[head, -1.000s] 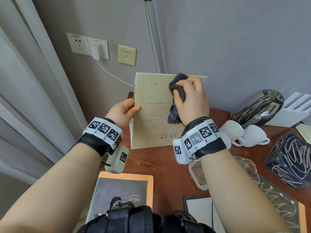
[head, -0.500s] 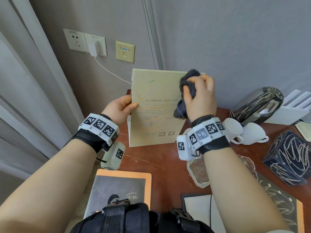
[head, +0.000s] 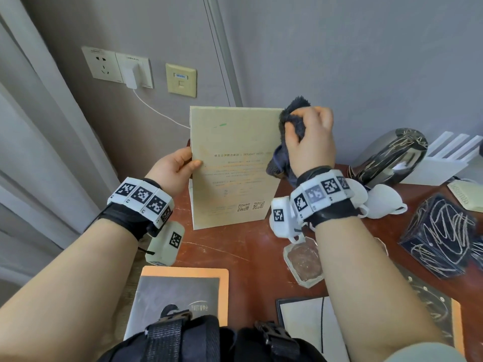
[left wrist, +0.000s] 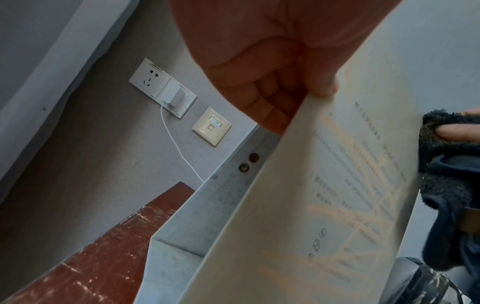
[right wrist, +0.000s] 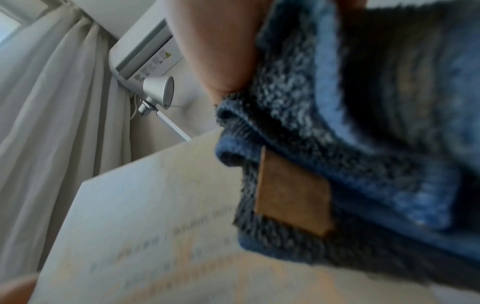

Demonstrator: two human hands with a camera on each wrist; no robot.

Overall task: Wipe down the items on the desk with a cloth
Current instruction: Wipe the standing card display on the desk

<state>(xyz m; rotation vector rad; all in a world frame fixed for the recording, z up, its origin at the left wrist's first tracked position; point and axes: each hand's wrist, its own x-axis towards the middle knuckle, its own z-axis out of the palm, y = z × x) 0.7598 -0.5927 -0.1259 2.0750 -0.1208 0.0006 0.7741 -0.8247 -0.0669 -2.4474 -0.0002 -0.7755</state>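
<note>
— Since the earlier frame, what has been moved?
— Only the cloth (head: pixel 292 126) has been carried along: it has been slid from the middle of the card's top edge out to its upper right corner, bunched in the right hand (head: pixel 311 145). No shift is seen in the card (head: pixel 232 165) itself.

— How is the card held?
— It is kept upright by the left hand (head: pixel 175 168), which grips its left edge, the thumb laid across the printed face and the fingers curled behind. Its lower edge is seen near the back left corner of the table (head: pixel 235 246); whether it is touching the wood cannot be told.

— And the right hand?
— Its fingers are curled tightly round the dark blue cloth, which is pressed against the card's face. A brown tag (right wrist: pixel 291 191) is shown on the cloth in the right wrist view.

— What else is set out on the table?
— Two white cups (head: pixel 384 202) are lying just beside the right wrist, with a shiny kettle (head: pixel 392 158) behind them by the back edge. A dark patterned box (head: pixel 439 233) is placed toward the right edge. A glass dish (head: pixel 303 262) is partly covered by the right forearm. An orange-bordered booklet (head: pixel 183 296) is lying at the front left.

— And on the wall?
— A white charger (head: pixel 132 77) is plugged into a socket, its cable trailing down behind the card.
</note>
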